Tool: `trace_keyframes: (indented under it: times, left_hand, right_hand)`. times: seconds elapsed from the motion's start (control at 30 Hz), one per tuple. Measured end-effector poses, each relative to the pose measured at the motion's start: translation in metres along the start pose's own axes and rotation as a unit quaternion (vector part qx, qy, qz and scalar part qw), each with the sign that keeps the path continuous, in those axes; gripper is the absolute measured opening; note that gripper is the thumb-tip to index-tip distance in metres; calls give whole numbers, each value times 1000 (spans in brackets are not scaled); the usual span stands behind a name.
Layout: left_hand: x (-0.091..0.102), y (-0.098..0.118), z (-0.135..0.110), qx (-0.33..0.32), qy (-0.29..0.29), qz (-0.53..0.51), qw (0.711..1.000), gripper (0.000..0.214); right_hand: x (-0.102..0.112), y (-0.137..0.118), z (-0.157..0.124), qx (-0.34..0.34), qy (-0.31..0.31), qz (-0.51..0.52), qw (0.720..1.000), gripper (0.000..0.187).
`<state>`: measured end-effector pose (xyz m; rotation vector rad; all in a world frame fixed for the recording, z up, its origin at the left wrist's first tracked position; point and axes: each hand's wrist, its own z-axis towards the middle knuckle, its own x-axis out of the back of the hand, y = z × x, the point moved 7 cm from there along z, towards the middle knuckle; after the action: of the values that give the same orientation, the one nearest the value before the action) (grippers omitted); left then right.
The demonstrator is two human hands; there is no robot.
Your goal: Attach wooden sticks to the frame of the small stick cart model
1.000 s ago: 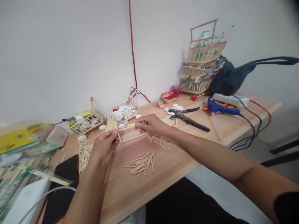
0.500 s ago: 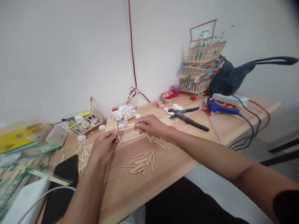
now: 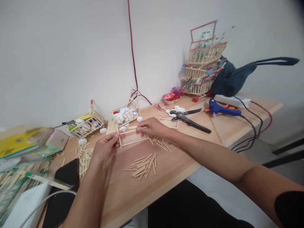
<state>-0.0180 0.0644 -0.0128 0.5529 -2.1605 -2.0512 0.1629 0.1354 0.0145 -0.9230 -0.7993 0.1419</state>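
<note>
A small rectangular frame of thin wooden sticks [image 3: 133,142] lies on the wooden table [image 3: 180,158] between my hands. My left hand [image 3: 104,149] pinches its left end with thumb and fingers closed. My right hand [image 3: 153,127] is closed on the frame's upper right part. A loose pile of cut sticks [image 3: 142,166] lies just in front of the frame. More short sticks [image 3: 162,144] are scattered under my right wrist.
Two small stick baskets [image 3: 125,114] with white bottle caps stand near the wall. Black cutters [image 3: 190,118] and a blue glue gun [image 3: 222,108] lie to the right, with cables. A tall stick model [image 3: 203,60] and dark bag [image 3: 232,79] stand behind. A black phone [image 3: 68,172] lies left.
Hardly anything has moved. Both hands stay on the stick frame; the view has shifted slightly to the right.
</note>
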Motion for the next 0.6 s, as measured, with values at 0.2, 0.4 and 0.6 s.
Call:
trace_keyframes:
  times: [0.2, 0.4, 0.6]
  left_hand:
    - [2, -3, 1, 16, 10, -5, 1000, 41]
    - [6, -6, 2, 35, 30, -22, 999, 33]
    - [8, -8, 2, 37, 54, -35, 997, 29]
  right_hand:
    - [0, -1, -1, -6, 2, -8, 1000, 22]
    - [0, 1, -1, -6, 3, -2, 1000, 21]
    - [0, 2, 0, -13, 6, -2, 1000, 21]
